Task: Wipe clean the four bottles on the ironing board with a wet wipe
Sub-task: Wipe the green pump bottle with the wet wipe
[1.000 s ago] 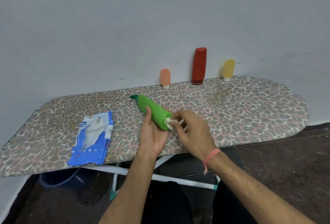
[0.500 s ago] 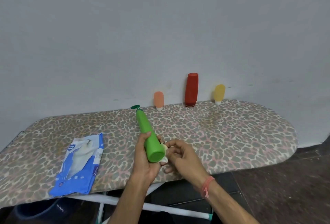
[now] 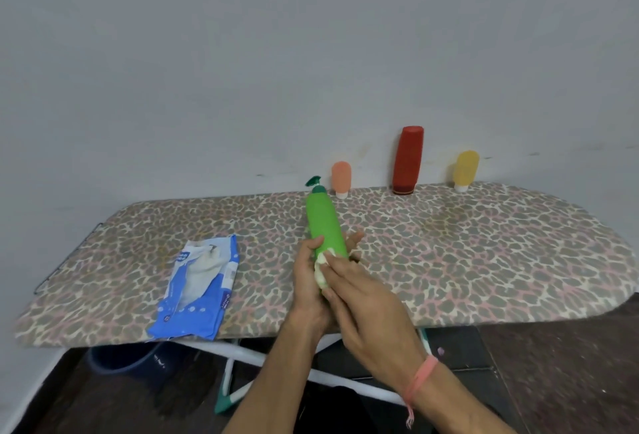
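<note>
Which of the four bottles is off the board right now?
The green pump bottle, held in the left hand; the orange, red and yellow ones stand by the wall.

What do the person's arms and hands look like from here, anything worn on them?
Both forearms are bare, no sleeves or gloves. The right hand has a thin pink-orange string band at its wrist with a loose end hanging. The left hand shows nothing worn.

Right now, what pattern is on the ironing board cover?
A leopard-style spot print, grey-brown blotches with pink on cream, across the ironing board cover. The head view shows it.
</note>
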